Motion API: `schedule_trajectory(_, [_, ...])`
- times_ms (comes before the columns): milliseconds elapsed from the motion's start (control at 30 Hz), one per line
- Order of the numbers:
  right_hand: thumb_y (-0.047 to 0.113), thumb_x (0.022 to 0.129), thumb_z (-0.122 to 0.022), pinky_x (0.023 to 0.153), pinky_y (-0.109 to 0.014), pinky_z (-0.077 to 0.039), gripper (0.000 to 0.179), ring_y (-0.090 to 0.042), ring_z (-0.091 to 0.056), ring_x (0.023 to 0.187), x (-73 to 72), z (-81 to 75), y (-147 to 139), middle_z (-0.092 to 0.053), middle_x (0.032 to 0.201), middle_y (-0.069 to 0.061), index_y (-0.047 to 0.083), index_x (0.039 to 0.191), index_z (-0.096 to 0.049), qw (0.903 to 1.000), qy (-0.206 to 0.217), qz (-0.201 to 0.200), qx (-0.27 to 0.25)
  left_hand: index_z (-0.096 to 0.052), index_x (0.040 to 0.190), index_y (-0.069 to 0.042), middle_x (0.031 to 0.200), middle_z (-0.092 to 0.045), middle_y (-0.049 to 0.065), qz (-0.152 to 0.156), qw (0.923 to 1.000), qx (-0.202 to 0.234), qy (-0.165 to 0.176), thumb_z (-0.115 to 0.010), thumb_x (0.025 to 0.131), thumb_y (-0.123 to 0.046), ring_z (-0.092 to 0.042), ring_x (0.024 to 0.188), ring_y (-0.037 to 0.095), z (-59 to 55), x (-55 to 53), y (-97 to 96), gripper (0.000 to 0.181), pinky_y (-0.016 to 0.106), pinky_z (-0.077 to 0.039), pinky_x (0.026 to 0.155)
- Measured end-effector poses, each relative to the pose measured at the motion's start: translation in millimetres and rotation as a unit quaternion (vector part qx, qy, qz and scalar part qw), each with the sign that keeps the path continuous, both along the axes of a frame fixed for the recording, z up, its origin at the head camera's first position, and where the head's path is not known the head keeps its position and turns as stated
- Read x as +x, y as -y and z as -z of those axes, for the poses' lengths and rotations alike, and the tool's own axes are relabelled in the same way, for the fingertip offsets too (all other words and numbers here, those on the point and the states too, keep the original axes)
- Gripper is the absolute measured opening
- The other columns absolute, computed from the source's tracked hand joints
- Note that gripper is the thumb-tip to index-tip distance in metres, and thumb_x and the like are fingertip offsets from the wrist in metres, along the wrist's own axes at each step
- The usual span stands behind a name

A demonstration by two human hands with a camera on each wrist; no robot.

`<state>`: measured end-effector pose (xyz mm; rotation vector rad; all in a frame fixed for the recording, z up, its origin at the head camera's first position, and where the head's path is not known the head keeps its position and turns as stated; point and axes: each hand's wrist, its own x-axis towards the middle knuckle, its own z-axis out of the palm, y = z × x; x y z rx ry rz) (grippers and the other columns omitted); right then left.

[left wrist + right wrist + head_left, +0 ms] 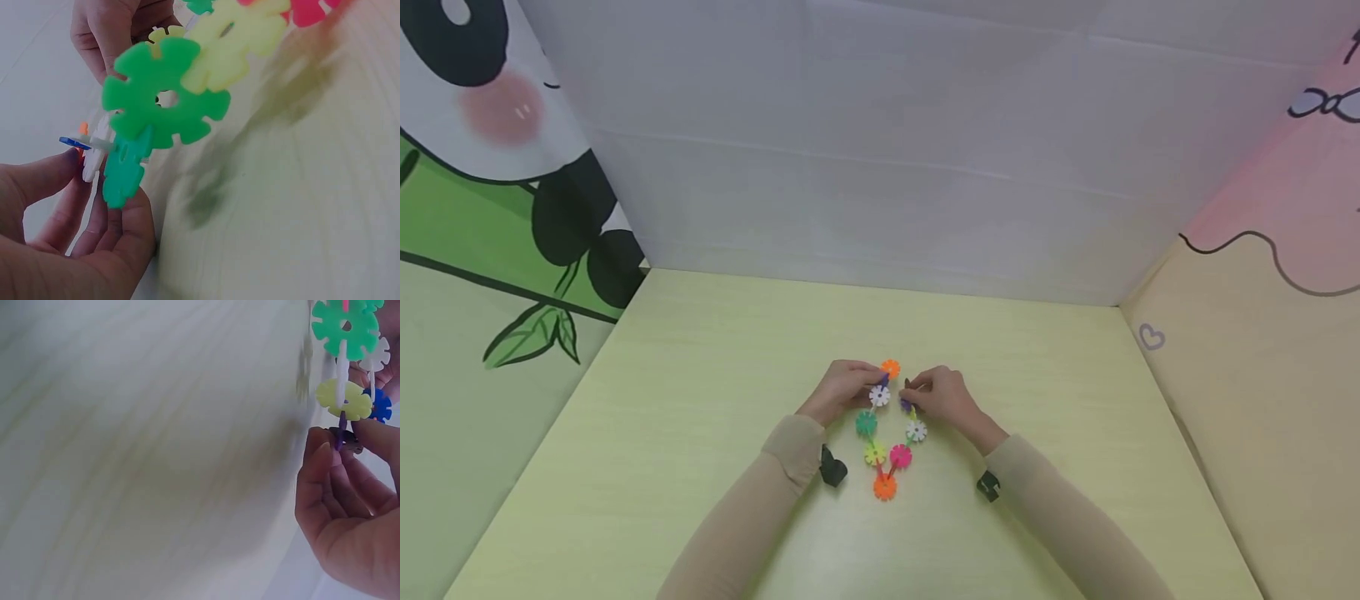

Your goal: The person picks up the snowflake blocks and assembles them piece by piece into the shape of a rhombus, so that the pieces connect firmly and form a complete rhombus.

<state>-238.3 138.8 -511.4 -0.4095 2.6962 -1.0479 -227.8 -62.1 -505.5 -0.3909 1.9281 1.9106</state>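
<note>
A chain of notched snowflake discs point(867, 423) hangs in a loop between my two hands, its top ends apart. My left hand point(841, 390) pinches the chain's left end at a blue disc point(74, 143), next to an orange disc point(891, 368). With thumb and fingers, my right hand point(949, 400) holds the other end at a dark brown disc point(355, 445) joined to a purple disc point(340, 432). A yellow disc point(343, 399) and a green disc point(345, 326) follow above it in the right wrist view. The lowest disc in the head view is orange point(885, 487).
A pale yellow table point(662, 433) lies under the hands. A white wall point(887, 167) stands at the back, with a panda-painted panel point(505, 217) on the left and a pink and cream panel point(1270, 267) on the right. Both wrists carry small black cameras point(832, 467).
</note>
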Motion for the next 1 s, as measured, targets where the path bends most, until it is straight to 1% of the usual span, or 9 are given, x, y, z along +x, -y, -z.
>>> schedule_trajectory(167, [0.033,0.083,-0.075,0.061,-0.028,-0.049,0.021,-0.010,-0.059,0.070,1.6,-1.1,1.4,-0.068,0.076,0.007,0.012,0.087,-0.077,0.9995,-0.025,-0.018,-0.008,-0.070,0.104,-0.002,0.093,-0.069,0.010,-0.001,0.9999,-0.015,0.001,-0.070,0.089,-0.018,-0.063,0.073,0.016,-1.3,0.8,-0.4,0.022,0.031,-0.054,0.070])
schedule_trajectory(333, [0.030,0.084,-0.075,0.062,-0.027,-0.049,0.017,-0.009,-0.059,0.070,4.3,-5.3,3.5,-0.067,0.074,0.008,0.014,0.085,-0.077,0.9992,-0.033,-0.020,-0.007,-0.070,0.104,-0.002,0.093,-0.068,0.009,-0.002,0.9998,-0.020,-0.001,-0.068,0.090,-0.018,-0.063,0.072,0.015,-2.5,2.0,-1.1,0.021,0.031,-0.053,0.068])
schedule_trajectory(467, [0.030,0.084,-0.075,0.062,-0.027,-0.049,0.017,-0.008,-0.060,0.069,6.2,-9.5,4.0,-0.068,0.074,0.008,0.013,0.085,-0.077,0.9993,-0.028,-0.025,-0.008,-0.070,0.104,-0.001,0.094,-0.068,0.010,-0.005,0.9999,-0.014,-0.007,-0.066,0.091,-0.016,-0.063,0.074,0.015,-2.5,2.2,-1.1,0.020,0.030,-0.053,0.067])
schedule_trajectory(700, [0.032,0.085,-0.073,0.061,-0.026,-0.049,0.017,-0.006,-0.059,0.068,6.1,-11.1,6.7,-0.067,0.073,0.011,0.016,0.086,-0.077,0.9977,-0.035,-0.058,0.000,-0.069,0.103,0.001,0.098,-0.068,0.012,-0.014,0.9998,0.003,-0.016,-0.066,0.091,-0.013,-0.064,0.082,0.018,-3.4,3.3,-1.2,0.019,0.030,-0.054,0.070])
schedule_trajectory(1000, [0.031,0.085,-0.073,0.063,-0.025,-0.050,0.016,-0.005,-0.060,0.068,6.3,-13.4,9.1,-0.068,0.074,0.011,0.015,0.086,-0.077,0.9962,-0.044,-0.075,-0.004,-0.069,0.103,0.002,0.095,-0.068,0.013,-0.016,0.9997,0.012,-0.016,-0.066,0.091,-0.013,-0.066,0.077,0.018,-4.7,5.7,-3.0,0.019,0.032,-0.054,0.070])
